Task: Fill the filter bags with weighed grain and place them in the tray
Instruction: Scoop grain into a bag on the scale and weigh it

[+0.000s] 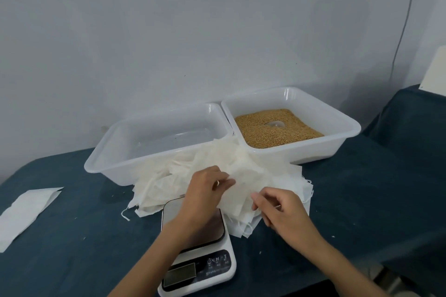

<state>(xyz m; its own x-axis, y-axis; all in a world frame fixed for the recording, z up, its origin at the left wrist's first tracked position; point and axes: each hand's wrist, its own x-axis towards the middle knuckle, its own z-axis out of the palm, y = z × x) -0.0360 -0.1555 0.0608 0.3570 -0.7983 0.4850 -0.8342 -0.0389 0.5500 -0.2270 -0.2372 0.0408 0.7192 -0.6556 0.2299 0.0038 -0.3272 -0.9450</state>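
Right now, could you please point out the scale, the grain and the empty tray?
scale (212, 270), head view, on its white front panel.
grain (255, 129), head view, on the heap's left part.
empty tray (115, 163), head view, on its front wall.

Bag heap (241, 171) crowding scale (198, 243)

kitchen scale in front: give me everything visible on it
The scale is a small white plastic unit with rounded corners and a shiny metallic weighing plate on top. Its near edge carries a dark panel with a blank-looking display at left and three touch symbols at right; the labels are too small to read. It sits flat on the dark blue tablecloth, nearest the camera. The pile of filter bags overlaps its far edge, and the left hand and its forearm reach over the plate, hiding much of it.
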